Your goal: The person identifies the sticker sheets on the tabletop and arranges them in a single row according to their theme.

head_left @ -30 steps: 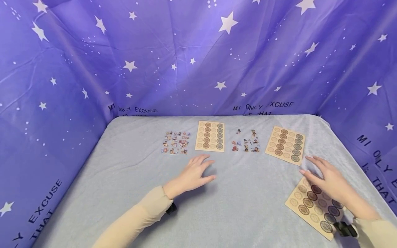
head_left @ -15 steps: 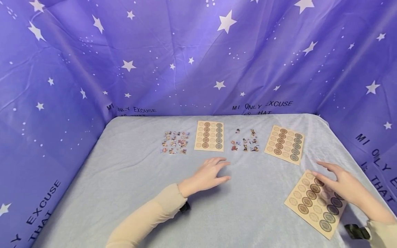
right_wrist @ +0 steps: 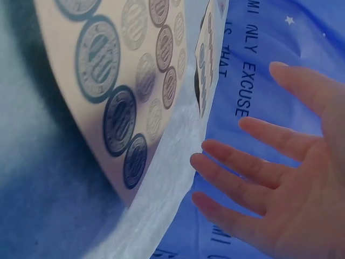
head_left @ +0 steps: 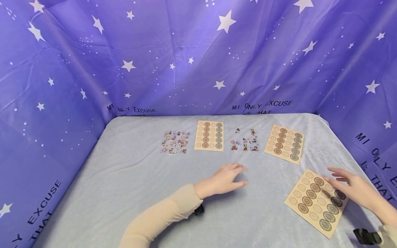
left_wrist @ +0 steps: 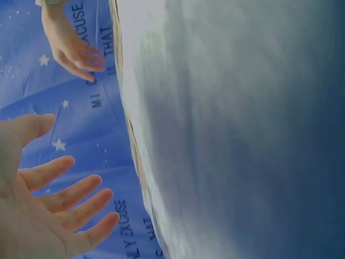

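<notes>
My left hand [head_left: 224, 179] is over the middle of the table, palm down, holding nothing. Its loosely spread fingers also show in the left wrist view, where the hand [left_wrist: 59, 205] is apart from the cloth. On the right, my right hand [head_left: 356, 189] hovers at the edge of a tan sheet of round seal stickers [head_left: 310, 201] lying at an angle. That hand covers part of the sheet's right side. In the right wrist view the fingers of the right hand [right_wrist: 285, 178] are extended with nothing in them, beside the nearest sticker sheet [right_wrist: 143, 105].
Farther back lie two more tan seal sheets, one upright sheet [head_left: 209, 136] and one tilted sheet [head_left: 284, 144]. Small cartoon character stickers [head_left: 174, 142] lie left of the upright sheet; another sticker group [head_left: 245, 140] sits between the sheets. A purple star curtain [head_left: 186, 51] encloses the table.
My left hand has moved right across the table. The right hand has drawn back to the right, showing more of the near sheet. The sheets and stickers have stayed in place.
</notes>
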### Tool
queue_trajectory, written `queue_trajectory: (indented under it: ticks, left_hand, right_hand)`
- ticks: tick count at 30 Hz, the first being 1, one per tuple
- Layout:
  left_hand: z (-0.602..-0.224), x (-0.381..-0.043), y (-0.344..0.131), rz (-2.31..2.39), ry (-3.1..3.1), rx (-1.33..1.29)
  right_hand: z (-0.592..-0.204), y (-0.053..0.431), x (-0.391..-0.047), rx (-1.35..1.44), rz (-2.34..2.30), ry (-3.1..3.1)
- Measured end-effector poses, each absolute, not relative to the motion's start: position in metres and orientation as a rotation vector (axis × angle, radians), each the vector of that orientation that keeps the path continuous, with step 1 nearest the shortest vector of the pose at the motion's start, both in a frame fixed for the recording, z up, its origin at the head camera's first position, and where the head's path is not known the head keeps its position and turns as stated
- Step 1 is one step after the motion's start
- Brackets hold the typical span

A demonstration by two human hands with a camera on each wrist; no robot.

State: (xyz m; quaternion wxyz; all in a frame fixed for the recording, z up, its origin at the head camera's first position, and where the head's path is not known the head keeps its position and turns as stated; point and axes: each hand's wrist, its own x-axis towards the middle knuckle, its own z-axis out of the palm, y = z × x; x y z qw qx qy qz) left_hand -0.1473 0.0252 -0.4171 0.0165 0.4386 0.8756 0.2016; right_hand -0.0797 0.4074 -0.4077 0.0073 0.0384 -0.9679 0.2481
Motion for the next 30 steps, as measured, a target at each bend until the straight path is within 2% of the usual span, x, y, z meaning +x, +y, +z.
queue_trajectory:
  ticks: [9, 30]
  left_hand:
    - [-0.421, -0.14, 0.05, 0.627, 2.647, 1.42]
    - [-0.428, -0.128, 0.101, 0.814, 2.518, 1.254]
  right_hand:
    - [-0.413, 0.423, -0.076, 0.095, 0.82, -3.079]
    - [-0.429, 0.449, -0.077, -0.082, 0.853, -3.186]
